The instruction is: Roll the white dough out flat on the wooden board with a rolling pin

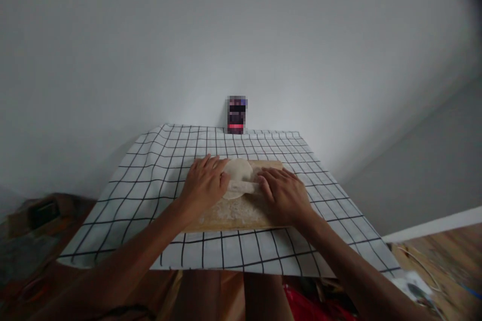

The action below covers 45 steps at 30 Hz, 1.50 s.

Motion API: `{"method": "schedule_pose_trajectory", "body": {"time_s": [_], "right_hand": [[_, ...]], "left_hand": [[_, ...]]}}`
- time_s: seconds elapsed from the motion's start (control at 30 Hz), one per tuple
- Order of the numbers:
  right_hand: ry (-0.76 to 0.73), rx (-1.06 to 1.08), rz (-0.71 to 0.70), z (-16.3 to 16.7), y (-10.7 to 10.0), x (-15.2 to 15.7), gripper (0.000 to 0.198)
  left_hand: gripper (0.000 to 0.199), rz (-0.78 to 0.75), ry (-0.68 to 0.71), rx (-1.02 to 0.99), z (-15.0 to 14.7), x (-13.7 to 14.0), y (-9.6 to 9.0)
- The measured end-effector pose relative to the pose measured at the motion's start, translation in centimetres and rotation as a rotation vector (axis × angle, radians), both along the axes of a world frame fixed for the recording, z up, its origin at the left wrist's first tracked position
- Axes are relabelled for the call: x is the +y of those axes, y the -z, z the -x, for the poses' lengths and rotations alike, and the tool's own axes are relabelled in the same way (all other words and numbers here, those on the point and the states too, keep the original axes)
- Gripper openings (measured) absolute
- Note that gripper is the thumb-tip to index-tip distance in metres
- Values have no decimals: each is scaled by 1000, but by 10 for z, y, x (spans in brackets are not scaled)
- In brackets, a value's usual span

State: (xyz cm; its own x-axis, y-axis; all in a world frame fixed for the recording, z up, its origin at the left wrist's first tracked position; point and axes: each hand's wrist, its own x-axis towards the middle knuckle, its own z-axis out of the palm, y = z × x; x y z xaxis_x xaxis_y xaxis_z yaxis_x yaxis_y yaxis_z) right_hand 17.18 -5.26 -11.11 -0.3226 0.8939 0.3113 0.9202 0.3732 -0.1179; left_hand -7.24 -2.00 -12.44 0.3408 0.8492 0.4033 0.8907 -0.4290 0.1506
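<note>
A thin, pale rolling pin (245,187) lies crosswise over a round, flat sheet of dough (238,168). Its left end is under my left hand (205,180), whose fingers reach forward over it with the thumb near the dough's edge. My right hand (286,190) covers the other end, fingers curved over the pin and thumb pointing inward. Both palms hide the pin's ends. Beneath the dough is a wooden board (229,223), dusted with flour on the near side.
A white cloth with a black grid (139,180) covers the table. At the back, a small blurred dark upright object (236,115) leans by the wall (241,35). A cardboard box (56,210) sits low at the left. Something red (312,306) lies beneath the table's front edge.
</note>
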Motion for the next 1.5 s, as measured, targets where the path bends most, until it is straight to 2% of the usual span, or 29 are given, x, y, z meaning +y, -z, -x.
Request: {"method": "schedule_pose_trajectory", "body": {"time_s": [0.17, 0.27, 0.37, 0.43, 0.57, 0.73, 0.93, 1.03, 1.23, 1.37, 1.5], "right_hand": [[-26, -76, 92, -3, -13, 27, 44], [-118, -108, 181, -7, -19, 48, 45], [-217, -84, 251, -12, -17, 66, 49], [-228, -48, 268, -14, -13, 72, 50], [-206, 25, 199, -17, -4, 68, 51], [-174, 51, 67, -16, 6, 43, 52], [-123, 66, 27, -14, 10, 18, 48], [-147, -11, 57, -12, -2, 24, 45], [-181, -173, 188, -8, -28, 67, 48], [-245, -90, 205, -11, -22, 83, 45], [-258, -6, 152, -17, -3, 73, 49]], "left_hand": [[49, 30, -83, 37, -2, -5, -3], [50, 83, -99, 73, -5, -5, -11], [49, 140, -113, 111, -8, -4, -21], [48, 160, -137, 123, -10, -3, -26], [51, 122, -163, 123, -16, -7, -30], [52, 30, -138, 147, -18, -16, -28], [52, -2, -103, 168, -17, -26, -21], [52, 26, -101, 169, -16, -24, -20], [54, 138, -141, 170, -14, -10, -20], [53, 117, -151, 180, -15, -7, -19], [54, 22, -147, 197, -18, -10, -20]]}}
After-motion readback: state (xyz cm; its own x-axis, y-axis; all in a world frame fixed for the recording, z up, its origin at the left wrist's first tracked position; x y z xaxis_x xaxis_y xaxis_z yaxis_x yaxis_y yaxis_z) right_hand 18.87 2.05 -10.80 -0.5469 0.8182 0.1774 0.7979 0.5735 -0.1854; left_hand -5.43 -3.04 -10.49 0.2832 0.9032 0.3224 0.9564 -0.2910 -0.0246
